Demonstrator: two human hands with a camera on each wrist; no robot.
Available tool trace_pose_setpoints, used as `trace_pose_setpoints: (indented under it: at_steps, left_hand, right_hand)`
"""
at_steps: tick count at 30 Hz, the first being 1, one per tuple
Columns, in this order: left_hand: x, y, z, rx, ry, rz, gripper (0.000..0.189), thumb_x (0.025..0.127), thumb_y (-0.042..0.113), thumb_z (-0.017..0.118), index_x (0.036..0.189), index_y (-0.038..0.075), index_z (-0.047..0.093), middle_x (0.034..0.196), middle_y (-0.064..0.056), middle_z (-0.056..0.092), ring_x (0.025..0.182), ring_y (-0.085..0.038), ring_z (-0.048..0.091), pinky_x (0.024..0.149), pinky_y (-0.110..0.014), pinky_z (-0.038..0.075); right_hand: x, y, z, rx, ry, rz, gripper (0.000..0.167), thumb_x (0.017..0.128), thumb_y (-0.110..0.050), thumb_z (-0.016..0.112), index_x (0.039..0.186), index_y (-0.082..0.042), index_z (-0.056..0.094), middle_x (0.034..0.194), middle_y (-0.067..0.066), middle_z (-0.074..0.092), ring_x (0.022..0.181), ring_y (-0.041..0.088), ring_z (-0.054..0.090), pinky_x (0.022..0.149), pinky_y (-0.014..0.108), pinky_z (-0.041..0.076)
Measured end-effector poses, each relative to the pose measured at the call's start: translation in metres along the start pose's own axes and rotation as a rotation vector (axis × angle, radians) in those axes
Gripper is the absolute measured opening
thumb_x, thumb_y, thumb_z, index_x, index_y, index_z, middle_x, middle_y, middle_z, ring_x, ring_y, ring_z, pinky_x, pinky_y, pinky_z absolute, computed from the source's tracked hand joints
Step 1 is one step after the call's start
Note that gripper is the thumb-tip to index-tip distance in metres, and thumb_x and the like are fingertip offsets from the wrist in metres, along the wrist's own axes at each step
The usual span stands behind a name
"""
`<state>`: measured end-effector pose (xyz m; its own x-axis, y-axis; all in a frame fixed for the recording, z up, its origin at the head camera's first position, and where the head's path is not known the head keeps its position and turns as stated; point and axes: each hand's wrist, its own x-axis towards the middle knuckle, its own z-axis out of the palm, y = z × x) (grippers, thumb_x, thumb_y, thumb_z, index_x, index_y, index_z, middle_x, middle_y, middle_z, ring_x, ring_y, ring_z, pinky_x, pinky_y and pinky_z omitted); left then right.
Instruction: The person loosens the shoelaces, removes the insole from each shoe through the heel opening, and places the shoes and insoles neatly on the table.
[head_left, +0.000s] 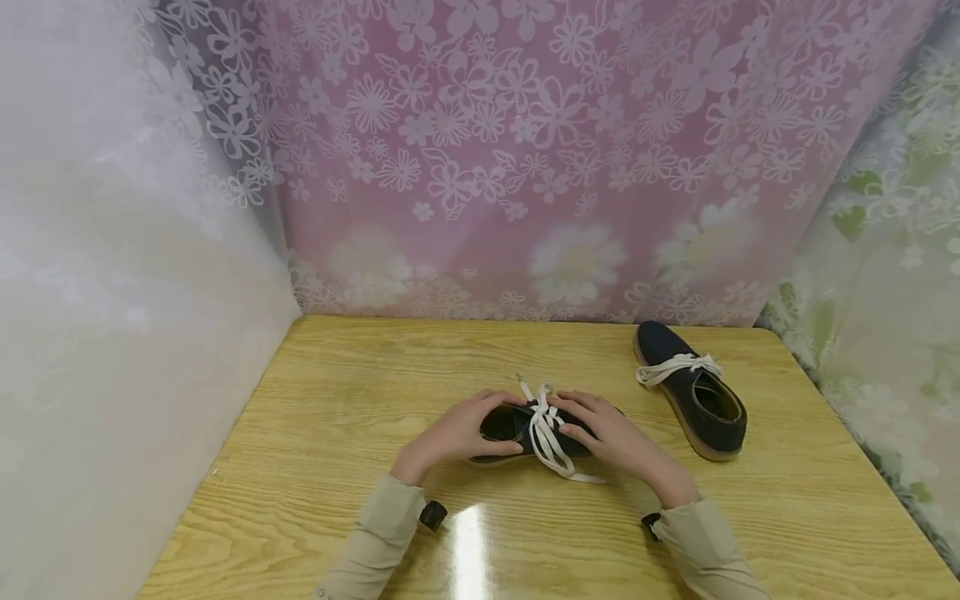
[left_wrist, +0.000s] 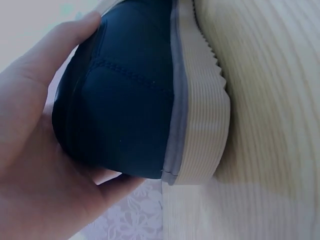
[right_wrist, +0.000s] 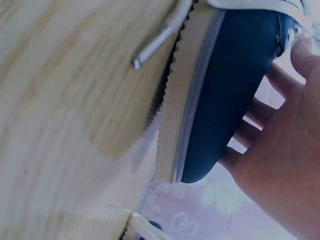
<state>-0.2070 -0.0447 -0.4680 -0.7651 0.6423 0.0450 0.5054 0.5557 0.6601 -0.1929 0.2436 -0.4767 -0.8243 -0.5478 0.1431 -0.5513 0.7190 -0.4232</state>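
A dark navy lace-up shoe (head_left: 576,448) lies sideways on the table, its toe to the right. Its white shoelace (head_left: 551,454) is tied, with loops and ends hanging over the near side. My left hand (head_left: 457,429) holds the heel end, thumb on the near side and fingers on the far side. In the left wrist view, that hand curls about the heel (left_wrist: 125,105) above the ribbed pale sole. Over the toe half, my right hand (head_left: 618,437) grips the upper, its thumb by the laces. The right wrist view shows its fingers partly hidden behind the shoe (right_wrist: 230,80).
A second navy shoe (head_left: 693,417) with white laces (head_left: 678,364) stands at the right rear of the wooden table (head_left: 360,375). A pink floral curtain (head_left: 487,167) hangs behind the table, with pale cloth at both sides.
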Motion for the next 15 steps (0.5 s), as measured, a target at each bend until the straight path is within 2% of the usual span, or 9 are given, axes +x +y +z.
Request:
trace_pose_setpoints:
  at_steps: [6, 15]
  left_hand:
    - [-0.006, -0.008, -0.008, -0.039, -0.035, 0.023, 0.062, 0.09, 0.052, 0.074, 0.145, 0.034, 0.051, 0.149, 0.005, 0.048, 0.138, -0.018, 0.047, 0.111, -0.046, 0.042]
    - [-0.014, -0.012, -0.015, -0.091, -0.071, 0.021, 0.061, 0.09, 0.047, 0.077, 0.144, 0.035, 0.052, 0.147, 0.006, 0.048, 0.137, -0.018, 0.046, 0.112, -0.047, 0.04]
  right_hand:
    - [0.0, -0.008, 0.0, -0.016, 0.012, -0.051, 0.062, 0.096, -0.044, 0.068, 0.15, -0.017, 0.051, 0.147, 0.018, 0.052, 0.132, 0.043, 0.051, 0.104, 0.061, 0.043]
    - [0.002, -0.016, 0.003, 0.018, -0.008, -0.049, 0.062, 0.091, -0.051, 0.072, 0.143, -0.02, 0.056, 0.142, 0.013, 0.057, 0.128, 0.038, 0.055, 0.103, 0.058, 0.045]
